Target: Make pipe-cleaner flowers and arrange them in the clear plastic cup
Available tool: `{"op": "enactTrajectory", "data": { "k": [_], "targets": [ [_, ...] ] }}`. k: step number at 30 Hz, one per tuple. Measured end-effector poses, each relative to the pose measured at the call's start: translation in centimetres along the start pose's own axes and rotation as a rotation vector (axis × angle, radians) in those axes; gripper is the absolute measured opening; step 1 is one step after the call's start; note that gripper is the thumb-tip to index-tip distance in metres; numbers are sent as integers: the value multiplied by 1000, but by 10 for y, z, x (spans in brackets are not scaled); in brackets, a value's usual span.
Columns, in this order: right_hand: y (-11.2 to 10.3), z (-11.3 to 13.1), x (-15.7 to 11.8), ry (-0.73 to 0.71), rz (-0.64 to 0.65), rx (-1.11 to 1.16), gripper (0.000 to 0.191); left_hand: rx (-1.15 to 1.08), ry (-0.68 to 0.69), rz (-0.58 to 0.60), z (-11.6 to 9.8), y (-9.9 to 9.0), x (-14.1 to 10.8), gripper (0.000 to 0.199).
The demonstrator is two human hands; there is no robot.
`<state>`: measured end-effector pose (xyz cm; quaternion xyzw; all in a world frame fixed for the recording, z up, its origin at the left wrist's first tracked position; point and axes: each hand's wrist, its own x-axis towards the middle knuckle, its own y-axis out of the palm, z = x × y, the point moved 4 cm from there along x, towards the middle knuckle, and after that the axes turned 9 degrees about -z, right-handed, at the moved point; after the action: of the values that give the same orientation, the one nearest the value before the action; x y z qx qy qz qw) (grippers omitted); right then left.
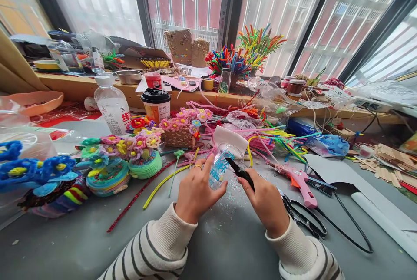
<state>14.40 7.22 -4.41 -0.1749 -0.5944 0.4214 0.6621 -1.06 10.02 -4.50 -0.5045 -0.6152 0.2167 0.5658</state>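
My left hand [198, 191] grips a clear plastic cup [217, 171] with blue lettering, tipped on its side with its round rim [233, 152] pointing away from me. In my right hand [265, 202] is a black utility knife [239, 171], its tip at the printed side of the cup. Whether the blade is touching or cutting the plastic, I cannot tell. Small blue and pale flecks [230, 204] lie scattered on the grey table [224, 249] below the cup. Behind it is a folded white paper piece [230, 137].
To the right lie a pink glue gun [299, 182] with a black cord and black-handled scissors [304, 217]. Pipe-cleaner flower pots [145, 165] stand at left, near a water bottle [112, 106] and a coffee cup [156, 104]. Loose pipe cleaners [260, 139] are heaped behind.
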Motion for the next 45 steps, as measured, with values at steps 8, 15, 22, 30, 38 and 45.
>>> {"op": "enactTrajectory", "data": {
  "k": [8, 15, 22, 30, 38, 45],
  "targets": [
    [-4, 6, 1, -105, -80, -71, 37, 96, -14, 75, 1, 8, -3, 66],
    [3, 11, -7, -184, -235, -100, 44, 142, -19, 127, 0, 8, -3, 68],
    [8, 10, -9, -191, -207, -52, 43, 137, 5, 90, -1, 9, -2, 70],
    [16, 3, -12, -157, -87, -24, 38, 161, 20, 113, -1, 7, -3, 69],
    [18, 3, -12, -136, -90, -25, 41, 129, 9, 110, 0, 9, -2, 69],
    [19, 3, -12, -91, -37, 20, 38, 111, -5, 129, 1, 9, -2, 67]
  ]
}}
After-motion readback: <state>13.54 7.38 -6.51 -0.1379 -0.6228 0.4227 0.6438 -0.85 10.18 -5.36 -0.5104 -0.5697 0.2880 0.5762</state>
